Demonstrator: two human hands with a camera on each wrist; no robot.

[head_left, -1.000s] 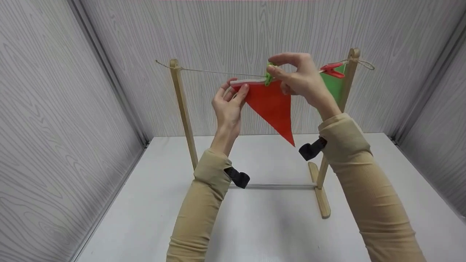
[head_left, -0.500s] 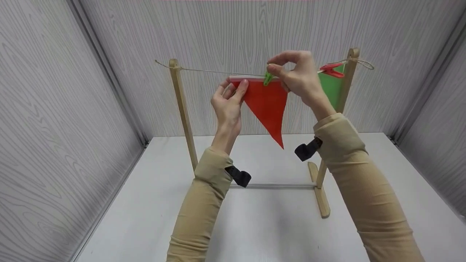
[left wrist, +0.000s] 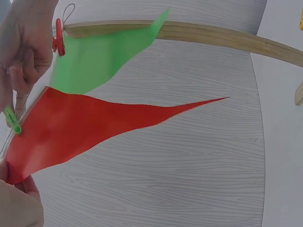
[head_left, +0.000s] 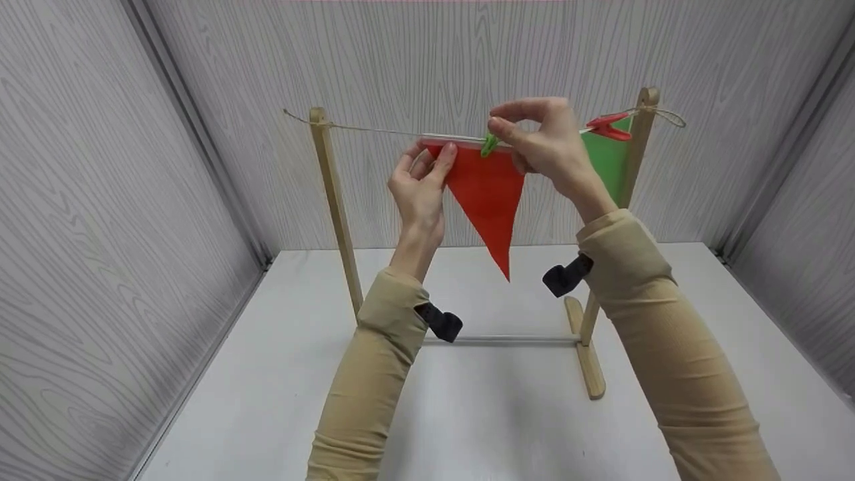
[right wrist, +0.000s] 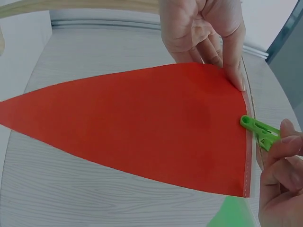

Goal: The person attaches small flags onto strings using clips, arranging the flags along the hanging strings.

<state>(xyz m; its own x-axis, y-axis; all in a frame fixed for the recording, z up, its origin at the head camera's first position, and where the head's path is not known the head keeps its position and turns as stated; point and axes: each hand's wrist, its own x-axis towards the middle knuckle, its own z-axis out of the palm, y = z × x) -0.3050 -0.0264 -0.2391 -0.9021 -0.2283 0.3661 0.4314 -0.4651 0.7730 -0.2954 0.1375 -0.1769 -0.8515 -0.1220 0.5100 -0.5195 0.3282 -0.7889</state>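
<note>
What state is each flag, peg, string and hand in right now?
red flag: unfolded, hanging point down
green peg: pinched at red flag's top edge
string: strung across
green flag: hanging, partly hidden
red peg: clipped onto green flag's top
left hand: pinching the red flag's top corner
right hand: pinching the green peg

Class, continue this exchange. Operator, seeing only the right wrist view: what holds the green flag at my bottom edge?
Observer: In the head view, a red clip sits at the top edge of the green flag.
Operator: Where does the tip of the red flag, cropped at my left, point?
Observer: Down, as the head view shows.
Operator: Where does the string lead past the left hand?
Observer: To the top of the left post.
</note>
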